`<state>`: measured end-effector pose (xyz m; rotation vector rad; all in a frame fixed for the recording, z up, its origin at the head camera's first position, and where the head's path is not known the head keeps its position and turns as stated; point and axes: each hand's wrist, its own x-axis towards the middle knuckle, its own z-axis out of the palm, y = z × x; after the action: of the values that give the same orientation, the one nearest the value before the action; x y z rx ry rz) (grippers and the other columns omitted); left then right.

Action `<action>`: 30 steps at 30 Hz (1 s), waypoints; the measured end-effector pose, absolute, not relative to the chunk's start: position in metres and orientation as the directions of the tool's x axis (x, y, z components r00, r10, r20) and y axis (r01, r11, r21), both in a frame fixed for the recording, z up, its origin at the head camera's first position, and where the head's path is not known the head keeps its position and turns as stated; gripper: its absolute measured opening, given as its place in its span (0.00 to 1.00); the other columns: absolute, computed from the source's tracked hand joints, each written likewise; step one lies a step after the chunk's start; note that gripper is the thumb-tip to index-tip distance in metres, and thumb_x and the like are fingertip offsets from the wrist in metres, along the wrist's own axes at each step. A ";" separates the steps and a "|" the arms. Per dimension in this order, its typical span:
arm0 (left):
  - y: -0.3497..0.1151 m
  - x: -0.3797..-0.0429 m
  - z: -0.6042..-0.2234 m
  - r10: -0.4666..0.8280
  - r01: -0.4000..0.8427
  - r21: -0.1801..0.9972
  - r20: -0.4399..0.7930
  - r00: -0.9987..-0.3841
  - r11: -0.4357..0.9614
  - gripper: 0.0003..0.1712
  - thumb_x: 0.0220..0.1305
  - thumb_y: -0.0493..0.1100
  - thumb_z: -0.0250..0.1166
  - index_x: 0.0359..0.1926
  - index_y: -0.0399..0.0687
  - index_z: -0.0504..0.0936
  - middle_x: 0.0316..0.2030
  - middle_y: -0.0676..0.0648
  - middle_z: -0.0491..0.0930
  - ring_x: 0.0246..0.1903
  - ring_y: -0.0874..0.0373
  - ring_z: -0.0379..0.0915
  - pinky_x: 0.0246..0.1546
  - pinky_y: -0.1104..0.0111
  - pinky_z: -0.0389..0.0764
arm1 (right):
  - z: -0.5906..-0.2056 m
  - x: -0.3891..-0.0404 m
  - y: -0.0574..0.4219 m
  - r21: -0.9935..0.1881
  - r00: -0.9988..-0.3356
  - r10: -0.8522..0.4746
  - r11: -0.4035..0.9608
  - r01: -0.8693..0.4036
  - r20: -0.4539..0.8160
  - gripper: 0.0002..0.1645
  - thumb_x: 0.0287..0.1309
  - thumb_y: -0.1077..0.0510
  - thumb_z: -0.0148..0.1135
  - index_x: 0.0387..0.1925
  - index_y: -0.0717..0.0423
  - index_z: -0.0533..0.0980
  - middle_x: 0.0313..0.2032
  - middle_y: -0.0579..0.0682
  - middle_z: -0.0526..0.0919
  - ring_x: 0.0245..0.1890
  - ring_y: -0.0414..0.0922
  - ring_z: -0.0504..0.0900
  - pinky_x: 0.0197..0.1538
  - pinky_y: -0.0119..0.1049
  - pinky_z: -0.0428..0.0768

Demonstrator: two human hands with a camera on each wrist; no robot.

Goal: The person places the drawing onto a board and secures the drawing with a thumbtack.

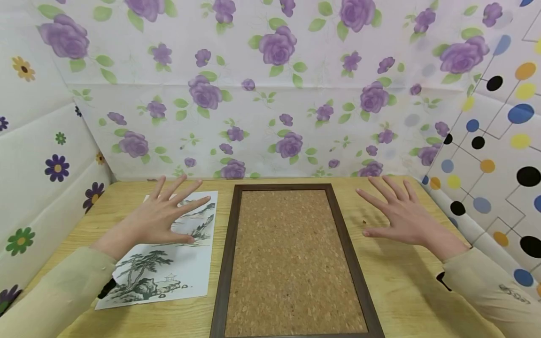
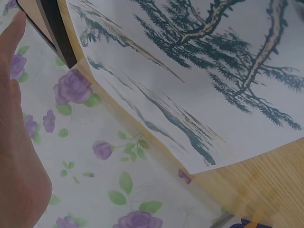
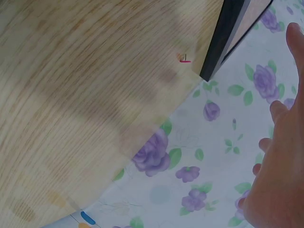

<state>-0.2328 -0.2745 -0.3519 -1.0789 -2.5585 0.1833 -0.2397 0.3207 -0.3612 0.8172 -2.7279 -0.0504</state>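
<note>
Left hand: spread, grasping nothing, above the print.
Right hand: spread, holding nothing, over table.
Print: under the left hand, the nearer one; long axis running away from the person.
Corkboard: between both hands, lengthwise too.
Room: narrow strip rightward of print; wider below right hand; cloth beyond fingertips.
</note>
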 end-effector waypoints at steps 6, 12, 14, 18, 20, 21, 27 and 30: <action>-0.276 -0.233 -0.351 0.715 0.668 -0.256 0.276 -0.642 0.698 0.58 0.47 0.75 0.68 0.76 0.62 0.59 0.79 0.45 0.43 0.79 0.47 0.21 0.73 0.36 0.28 | -0.361 -0.241 0.321 0.144 -0.778 -0.560 0.827 -0.543 0.286 0.59 0.49 0.24 0.64 0.77 0.35 0.52 0.80 0.50 0.38 0.79 0.59 0.39 0.70 0.74 0.41; -0.279 -0.233 -0.350 0.710 0.665 -0.251 0.276 -0.648 0.704 0.58 0.48 0.74 0.68 0.76 0.62 0.58 0.80 0.50 0.35 0.79 0.48 0.19 0.73 0.35 0.26 | -0.361 -0.241 0.322 0.127 -0.781 -0.557 0.829 -0.545 0.283 0.59 0.49 0.25 0.64 0.78 0.35 0.52 0.80 0.50 0.38 0.79 0.59 0.39 0.71 0.73 0.39; -0.281 -0.233 -0.349 0.706 0.662 -0.247 0.277 -0.652 0.708 0.58 0.48 0.73 0.68 0.77 0.62 0.57 0.80 0.51 0.34 0.79 0.47 0.20 0.73 0.34 0.27 | -0.361 -0.241 0.322 0.124 -0.783 -0.553 0.831 -0.542 0.284 0.59 0.49 0.26 0.65 0.77 0.35 0.52 0.80 0.50 0.38 0.79 0.58 0.39 0.71 0.73 0.39; -0.284 -0.231 -0.349 0.688 0.649 -0.229 0.274 -0.672 0.726 0.58 0.50 0.73 0.67 0.77 0.61 0.56 0.80 0.50 0.35 0.79 0.45 0.23 0.72 0.34 0.28 | -0.361 -0.242 0.322 0.110 -0.791 -0.545 0.836 -0.537 0.277 0.59 0.49 0.26 0.66 0.77 0.35 0.52 0.80 0.50 0.39 0.79 0.58 0.38 0.72 0.72 0.39; -0.286 -0.230 -0.350 0.674 0.639 -0.216 0.272 -0.687 0.738 0.57 0.51 0.74 0.66 0.77 0.61 0.55 0.80 0.50 0.35 0.79 0.43 0.25 0.72 0.33 0.28 | -0.361 -0.243 0.322 0.103 -0.795 -0.541 0.839 -0.535 0.275 0.58 0.50 0.26 0.65 0.77 0.34 0.52 0.80 0.51 0.40 0.79 0.58 0.39 0.72 0.72 0.39; -0.287 -0.230 -0.350 0.667 0.634 -0.211 0.271 -0.693 0.744 0.57 0.51 0.74 0.66 0.77 0.61 0.55 0.80 0.50 0.35 0.79 0.43 0.26 0.72 0.33 0.30 | -0.361 -0.244 0.322 0.100 -0.796 -0.540 0.839 -0.535 0.273 0.58 0.50 0.26 0.65 0.78 0.34 0.51 0.80 0.51 0.40 0.79 0.59 0.39 0.72 0.72 0.40; -0.292 -0.229 -0.353 0.628 0.603 -0.181 0.267 -0.731 0.777 0.58 0.52 0.73 0.66 0.78 0.64 0.52 0.80 0.52 0.35 0.79 0.41 0.31 0.72 0.33 0.32 | -0.361 -0.247 0.323 0.070 -0.807 -0.528 0.845 -0.530 0.263 0.57 0.52 0.27 0.65 0.78 0.34 0.50 0.80 0.52 0.41 0.78 0.62 0.42 0.71 0.72 0.42; -0.295 -0.227 -0.353 0.617 0.597 -0.162 0.267 -0.740 0.786 0.58 0.53 0.72 0.66 0.78 0.64 0.51 0.80 0.52 0.34 0.79 0.41 0.29 0.73 0.34 0.29 | -0.361 -0.249 0.324 0.061 -0.808 -0.530 0.843 -0.534 0.258 0.58 0.53 0.28 0.65 0.78 0.35 0.49 0.80 0.51 0.40 0.78 0.62 0.43 0.71 0.72 0.42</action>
<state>-0.2273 -0.2952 -0.3533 -0.9333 -2.6711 0.0937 -0.2485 0.3239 -0.3607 0.8114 -2.7568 0.0215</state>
